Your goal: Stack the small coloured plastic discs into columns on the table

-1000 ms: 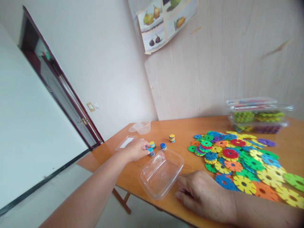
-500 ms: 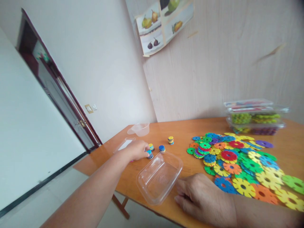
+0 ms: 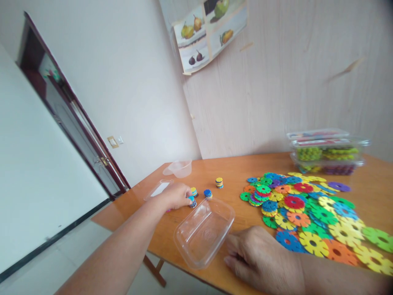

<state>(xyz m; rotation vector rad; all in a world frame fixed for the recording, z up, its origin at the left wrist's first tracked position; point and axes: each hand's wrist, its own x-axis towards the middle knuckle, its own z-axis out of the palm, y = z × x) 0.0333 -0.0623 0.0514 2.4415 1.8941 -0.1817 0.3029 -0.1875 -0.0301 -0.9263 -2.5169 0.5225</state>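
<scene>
My left hand (image 3: 177, 196) reaches across the table, its fingers closed at a small stack of blue notched plastic discs (image 3: 192, 201). Close by stand a yellow-topped stack (image 3: 193, 191) and a blue-topped stack (image 3: 208, 193); another yellow-topped stack (image 3: 219, 182) is farther back. A clear plastic tray (image 3: 204, 233) lies between my hands. My right hand (image 3: 256, 254) rests on the table at the tray's right, fingers curled in, with nothing seen in them. To its right spreads a pile of colourful flower-shaped discs (image 3: 307, 209).
Lidded clear boxes (image 3: 327, 151) with green and purple pieces are stacked at the back right. A translucent tub (image 3: 183, 168) stands at the far left by the wall, with a clear lid (image 3: 159, 187) bearing a white label nearer. The table's front edge runs below the tray.
The view has shifted slightly. My left hand stays at the blue stack, and my right hand keeps its place by the tray.
</scene>
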